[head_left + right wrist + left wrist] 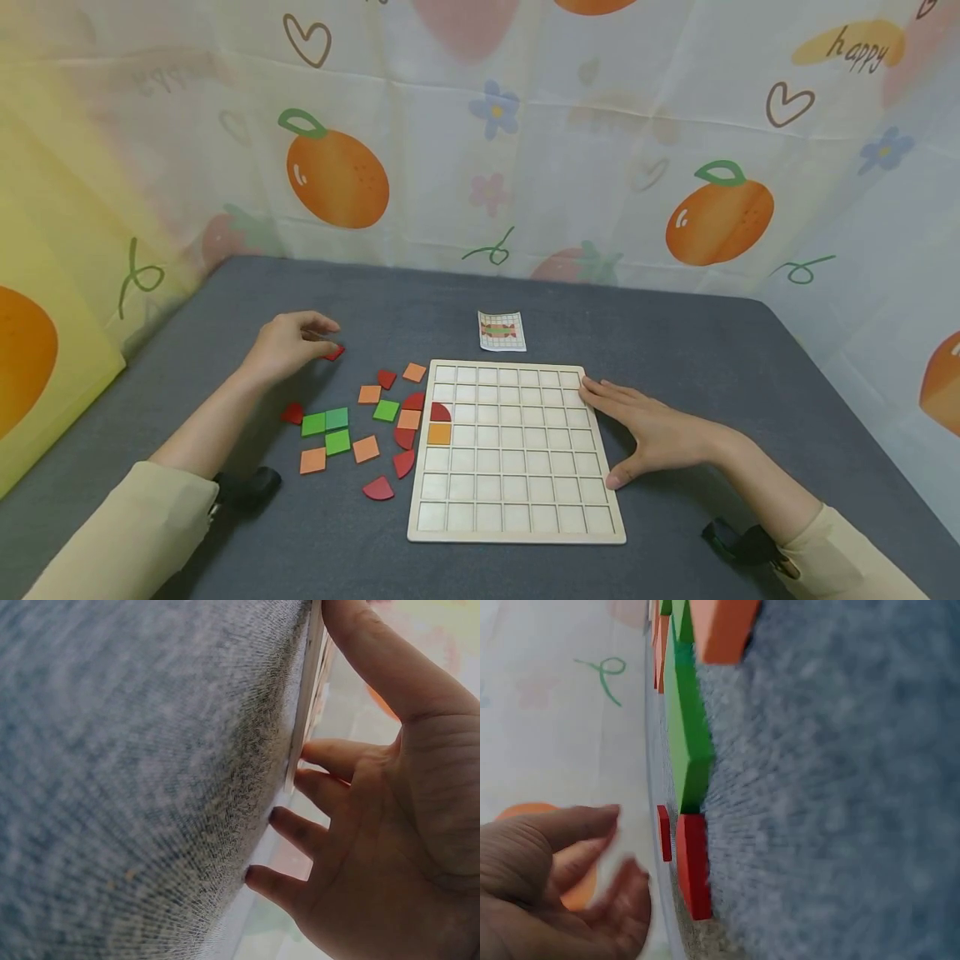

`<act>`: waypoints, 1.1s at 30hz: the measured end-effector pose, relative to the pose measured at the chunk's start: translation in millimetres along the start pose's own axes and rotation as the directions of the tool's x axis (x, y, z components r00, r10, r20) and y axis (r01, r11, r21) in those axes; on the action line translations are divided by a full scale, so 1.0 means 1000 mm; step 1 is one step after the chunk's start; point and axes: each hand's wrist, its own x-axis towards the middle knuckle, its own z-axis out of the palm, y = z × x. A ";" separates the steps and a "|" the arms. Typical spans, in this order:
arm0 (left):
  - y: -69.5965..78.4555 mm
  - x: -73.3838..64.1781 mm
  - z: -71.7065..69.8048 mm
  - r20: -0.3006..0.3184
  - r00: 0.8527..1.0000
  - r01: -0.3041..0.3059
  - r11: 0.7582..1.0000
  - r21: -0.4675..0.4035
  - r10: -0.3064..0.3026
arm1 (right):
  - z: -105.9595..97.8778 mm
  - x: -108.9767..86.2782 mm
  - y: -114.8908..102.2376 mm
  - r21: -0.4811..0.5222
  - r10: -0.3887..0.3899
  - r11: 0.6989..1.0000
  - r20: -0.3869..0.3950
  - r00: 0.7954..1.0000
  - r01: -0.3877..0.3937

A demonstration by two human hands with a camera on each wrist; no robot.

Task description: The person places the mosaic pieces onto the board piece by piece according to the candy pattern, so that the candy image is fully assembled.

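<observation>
My left hand [288,346] hovers at the back left, over a small red piece [334,353]. In the left wrist view its fingers are loosely bent, with a gap between thumb and fingertips and nothing held; the red piece [664,834] lies on the cloth beyond them. My right hand [656,429] rests along the right edge of a pale wooden grid board [517,537], thumb and fingertips touching the rim. A red quarter-circle [440,412] and an orange square [439,434] sit in cells of the board's left column.
Left of the board lie several loose pieces: green squares [386,410], orange squares [366,449] and red quarter-circles [378,488]. Some touch or overlap the board's left edge. A small printed pattern card [502,332] lies behind the board. A fruit-print curtain [450,167] hangs behind the grey table.
</observation>
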 end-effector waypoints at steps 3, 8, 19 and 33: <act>-0.009 0.002 -0.001 0.060 0.996 0.061 0.998 0.026 -0.063 | 0.000 0.000 0.000 0.004 -0.001 1.000 0.002 1.000 0.001; -0.018 0.004 0.000 0.103 0.989 0.108 0.994 0.017 -0.109 | -0.001 0.000 0.000 0.003 -0.004 1.000 0.002 1.000 0.004; -0.020 0.002 0.004 0.058 0.995 0.078 0.997 0.007 -0.078 | -0.001 -0.001 -0.002 0.001 0.000 1.000 -0.001 1.000 0.000; -0.016 -0.001 0.004 0.028 0.995 0.092 0.996 -0.009 -0.092 | -0.001 -0.002 -0.001 0.015 -0.002 1.000 -0.008 1.000 0.002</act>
